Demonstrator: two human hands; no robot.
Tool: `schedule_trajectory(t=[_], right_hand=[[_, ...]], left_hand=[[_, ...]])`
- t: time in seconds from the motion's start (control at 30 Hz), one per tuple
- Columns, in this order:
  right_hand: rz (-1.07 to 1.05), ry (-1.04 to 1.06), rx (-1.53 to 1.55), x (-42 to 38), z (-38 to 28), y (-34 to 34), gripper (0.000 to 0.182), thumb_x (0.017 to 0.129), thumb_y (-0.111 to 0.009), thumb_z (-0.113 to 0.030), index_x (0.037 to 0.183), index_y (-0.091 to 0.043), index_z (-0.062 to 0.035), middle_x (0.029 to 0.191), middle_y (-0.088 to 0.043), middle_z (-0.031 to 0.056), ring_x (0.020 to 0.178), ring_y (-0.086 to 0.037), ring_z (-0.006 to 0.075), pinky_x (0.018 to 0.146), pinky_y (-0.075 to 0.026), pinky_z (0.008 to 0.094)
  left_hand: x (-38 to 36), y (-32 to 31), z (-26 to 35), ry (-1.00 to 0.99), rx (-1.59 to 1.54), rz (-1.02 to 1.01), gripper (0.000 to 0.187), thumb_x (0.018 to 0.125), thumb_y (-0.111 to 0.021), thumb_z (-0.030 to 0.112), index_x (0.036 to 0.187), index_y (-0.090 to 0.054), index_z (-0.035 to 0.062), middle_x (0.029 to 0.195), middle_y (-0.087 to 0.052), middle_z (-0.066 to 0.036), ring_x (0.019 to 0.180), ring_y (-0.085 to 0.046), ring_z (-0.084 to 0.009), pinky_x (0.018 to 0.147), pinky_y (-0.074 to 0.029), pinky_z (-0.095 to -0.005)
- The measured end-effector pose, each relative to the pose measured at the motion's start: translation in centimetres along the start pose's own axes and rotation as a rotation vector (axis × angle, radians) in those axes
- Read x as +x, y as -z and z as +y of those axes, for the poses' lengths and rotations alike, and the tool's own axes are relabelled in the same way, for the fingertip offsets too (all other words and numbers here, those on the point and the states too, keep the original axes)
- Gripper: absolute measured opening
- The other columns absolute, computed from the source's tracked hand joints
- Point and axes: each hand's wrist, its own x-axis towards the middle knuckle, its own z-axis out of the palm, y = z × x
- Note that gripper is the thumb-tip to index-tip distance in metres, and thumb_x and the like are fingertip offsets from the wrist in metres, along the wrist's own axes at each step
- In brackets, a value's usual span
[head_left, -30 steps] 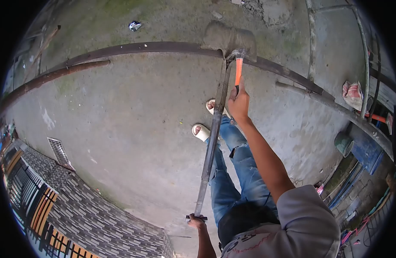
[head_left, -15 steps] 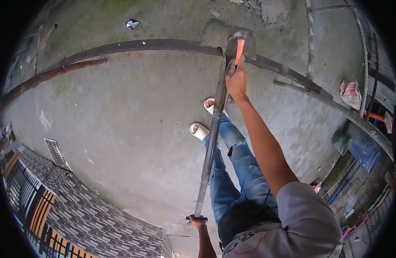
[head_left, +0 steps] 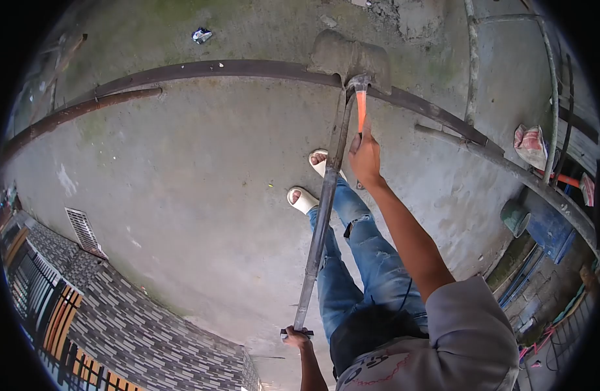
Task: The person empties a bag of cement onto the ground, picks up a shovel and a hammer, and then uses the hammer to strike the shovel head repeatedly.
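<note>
My left hand (head_left: 296,336) is closed around the crosspiece grip at the near end of a shovel (head_left: 321,215). The shovel's shaft runs away from me past my legs, and its dirt-caked blade (head_left: 352,57) overlaps a dark metal beam (head_left: 261,69). In my right hand (head_left: 366,158) is a hammer (head_left: 361,107) with an orange handle, gripped near the handle's lower end. The hammer's head is at the near edge of the blade, right beside the socket where the shaft meets it.
My feet in pale sandals (head_left: 303,199) stand on the concrete floor, left of the shaft. A rusty pipe (head_left: 111,101) extends at the left, a grey pipe (head_left: 528,171) at the right. Farther right are a sack (head_left: 530,144), a green bucket (head_left: 515,217) and a blue container (head_left: 551,229).
My right hand has drawn the hammer toward me, its head moving from over the blade to the blade's near edge. My left hand keeps its hold on the shovel grip.
</note>
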Motion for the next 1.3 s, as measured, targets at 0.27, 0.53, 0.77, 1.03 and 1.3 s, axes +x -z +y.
schedule_trajectory(t=[0.27,0.53,0.77,1.03,1.3], right_hand=[[0.095,0.003,0.114,-0.4,1.0,0.5,0.046,0.082,-0.043,-0.002,0.125,-0.029,0.0026,0.059,-0.049,0.0122,0.047,-0.049,0.019,0.046,-0.04,0.03],[-0.048,0.132,0.136,0.0,1.6,5.0,0.036,0.084,-0.046,-0.008,0.118,-0.039,-0.0003,0.055,-0.044,0.0047,0.047,-0.043,0.0106,0.046,-0.038,0.0264],[-0.224,-0.24,0.145,-3.8,0.6,2.5,0.027,0.077,-0.061,-0.023,0.081,-0.053,0.002,0.054,-0.051,0.0091,0.05,-0.051,0.0142,0.049,-0.04,0.0295],[-0.179,-0.62,1.023,-2.8,-5.0,0.1,0.019,0.069,-0.07,-0.013,0.075,-0.056,-0.0012,0.069,-0.06,0.009,0.057,-0.059,0.0154,0.054,-0.052,0.0289],[-0.218,-0.451,1.369,3.3,-9.6,5.2,0.013,0.071,-0.063,-0.003,0.081,-0.058,0.0029,0.072,-0.06,0.0136,0.063,-0.061,0.0207,0.057,-0.051,0.0298]], left_hand=[[-1.9,-0.4,1.1,0.046,-0.002,-0.047,0.022,0.066,-0.05,0.014,0.065,-0.035,-0.0018,0.048,-0.039,-0.007,0.031,-0.036,-0.0163,0.028,-0.03,-0.028],[-1.7,-0.1,1.3,0.137,-0.108,-0.179,0.022,0.074,-0.054,0.02,0.066,-0.042,0.0037,0.049,-0.041,-0.004,0.031,-0.038,-0.0157,0.03,-0.032,-0.0271],[-1.4,0.2,2.3,0.143,-0.036,-0.149,0.029,0.077,-0.052,0.029,0.062,-0.039,0.0073,0.049,-0.037,-0.001,0.034,-0.034,-0.0137,0.033,-0.031,-0.0255],[-3.3,0.4,11.8,-0.331,-0.229,-0.053,0.031,0.069,-0.06,0.021,0.055,-0.04,0.0021,0.046,-0.039,-0.004,0.032,-0.034,-0.0118,0.03,-0.025,-0.0254],[-9.1,-1.0,21.2,-1.875,0.097,-0.336,0.018,0.08,-0.059,0.019,0.082,-0.051,0.0038,0.072,-0.049,-0.009,0.067,-0.052,-0.0234,0.062,-0.045,-0.0392]])
